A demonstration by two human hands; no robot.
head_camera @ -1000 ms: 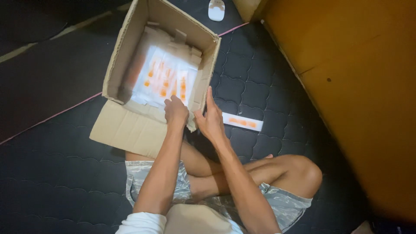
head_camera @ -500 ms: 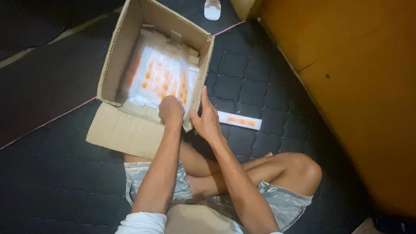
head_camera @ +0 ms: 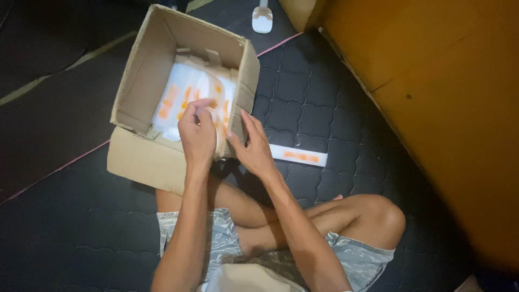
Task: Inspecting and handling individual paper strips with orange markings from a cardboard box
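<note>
left hand (head_camera: 197, 132) pinches a white flat packet with orange print (head_camera: 219, 121) at the near right corner of the open brown cardboard box (head_camera: 146, 75); right hand (head_camera: 254, 148), fingers spread, braces the box wall.

Seated cross-legged, the person extends both bare forearms forward; the left hand (head_camera: 197, 130) curls its fingers in a pinching grip, while the right hand (head_camera: 253, 148) spreads open-fingered just beside it.

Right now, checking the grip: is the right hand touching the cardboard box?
Touching. The head view shows the right hand with fingers pressed against the cardboard box at its near corner.
</note>
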